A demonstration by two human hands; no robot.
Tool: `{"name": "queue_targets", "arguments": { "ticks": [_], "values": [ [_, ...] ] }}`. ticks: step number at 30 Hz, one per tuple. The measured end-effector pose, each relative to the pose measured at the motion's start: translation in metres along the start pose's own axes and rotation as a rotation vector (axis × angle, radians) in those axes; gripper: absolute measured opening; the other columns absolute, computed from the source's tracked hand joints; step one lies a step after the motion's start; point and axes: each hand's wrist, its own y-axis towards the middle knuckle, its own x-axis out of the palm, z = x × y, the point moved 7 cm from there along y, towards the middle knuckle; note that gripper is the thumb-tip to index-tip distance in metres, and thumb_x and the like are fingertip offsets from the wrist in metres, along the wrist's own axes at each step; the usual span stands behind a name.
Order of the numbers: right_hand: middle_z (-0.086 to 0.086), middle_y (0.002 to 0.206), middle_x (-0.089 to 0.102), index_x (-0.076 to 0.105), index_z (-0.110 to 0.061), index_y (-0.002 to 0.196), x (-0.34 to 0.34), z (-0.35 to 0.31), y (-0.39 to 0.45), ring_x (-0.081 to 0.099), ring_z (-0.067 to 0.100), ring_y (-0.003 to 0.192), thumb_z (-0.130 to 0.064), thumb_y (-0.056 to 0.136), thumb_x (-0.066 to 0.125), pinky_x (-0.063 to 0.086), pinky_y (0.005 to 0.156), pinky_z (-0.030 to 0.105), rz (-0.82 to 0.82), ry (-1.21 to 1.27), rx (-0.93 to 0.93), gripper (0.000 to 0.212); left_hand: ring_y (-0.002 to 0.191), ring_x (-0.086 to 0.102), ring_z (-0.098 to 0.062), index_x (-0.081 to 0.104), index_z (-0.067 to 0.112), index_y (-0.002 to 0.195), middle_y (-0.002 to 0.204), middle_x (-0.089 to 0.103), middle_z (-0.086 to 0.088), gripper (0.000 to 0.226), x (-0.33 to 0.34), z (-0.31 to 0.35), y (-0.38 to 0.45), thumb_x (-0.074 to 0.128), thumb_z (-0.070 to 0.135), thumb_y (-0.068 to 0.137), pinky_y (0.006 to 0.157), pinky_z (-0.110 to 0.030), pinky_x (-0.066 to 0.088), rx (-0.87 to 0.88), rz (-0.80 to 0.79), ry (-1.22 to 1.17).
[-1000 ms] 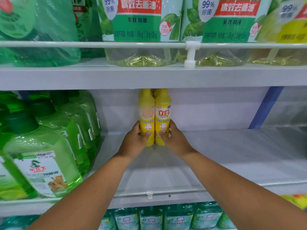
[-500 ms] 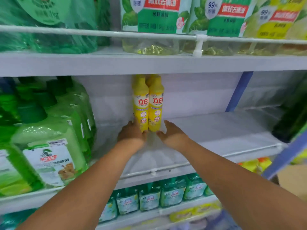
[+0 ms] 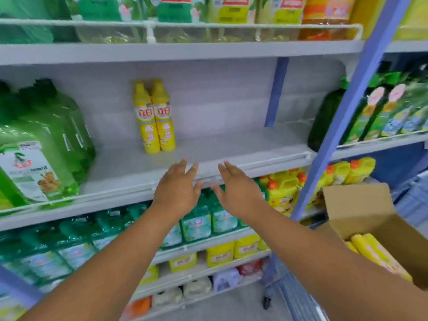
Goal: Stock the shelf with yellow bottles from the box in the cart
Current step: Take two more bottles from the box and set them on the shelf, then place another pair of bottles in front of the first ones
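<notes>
Two yellow bottles (image 3: pixel 154 117) upright and touching side by side, far back on the grey shelf (image 3: pixel 231 147), close to the back wall, red-lettered labels facing out; left hand (image 3: pixel 177 189) and right hand (image 3: pixel 236 189) near the shelf's front rail, well apart from the bottles, palms facing each other, fingers straight and slightly spread, holding nothing; big green jugs (image 3: pixel 44 144) packed along the left end of the same shelf; dark green bottle (image 3: pixel 324 119) at its right end, beside the blue upright (image 3: pixel 354 107); open cardboard box (image 3: pixel 370 218) at near right, flap raised, more yellow bottles (image 3: pixel 375 253) lying inside; blue cart frame (image 3: pixel 298 300) under the box, only partly seen; green refill pouches (image 3: pixel 201 223) on the shelf below the hands; yellow jugs with orange caps (image 3: pixel 284 188) to their right; clear jugs of pale liquid with green and yellow labels (image 3: pixel 180 17) on the shelf above, behind a white wire rail.
</notes>
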Motion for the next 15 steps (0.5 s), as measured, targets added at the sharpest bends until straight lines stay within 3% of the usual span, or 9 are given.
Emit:
{"name": "queue_targets", "arguments": {
  "ticks": [9, 15],
  "values": [
    [0.002, 0.169, 0.010, 0.012, -0.019, 0.161, -0.015, 0.152, -0.165, 0.019, 0.024, 0.153, -0.055, 0.103, 0.032, 0.034, 0.114, 0.040, 0.010, 0.009, 0.157, 0.071, 0.152, 0.015, -0.028, 0.020, 0.026, 0.158, 0.166, 0.012, -0.008, 0.067, 0.062, 0.180, -0.088, 0.041, 0.051, 0.099, 0.122, -0.042, 0.021, 0.125, -0.086, 0.042],
    [0.005, 0.168, 0.014, 0.016, -0.018, 0.161, -0.031, 0.240, -0.231, 0.021, 0.025, 0.153, -0.056, 0.102, 0.027, 0.035, 0.114, 0.040, -0.006, 0.009, 0.240, 0.071, 0.152, 0.013, -0.029, 0.021, 0.027, 0.158, 0.166, 0.012, -0.009, 0.067, 0.094, 0.290, -0.095, 0.042, 0.052, 0.099, 0.121, -0.043, 0.019, 0.228, -0.101, 0.004]
  ]
}}
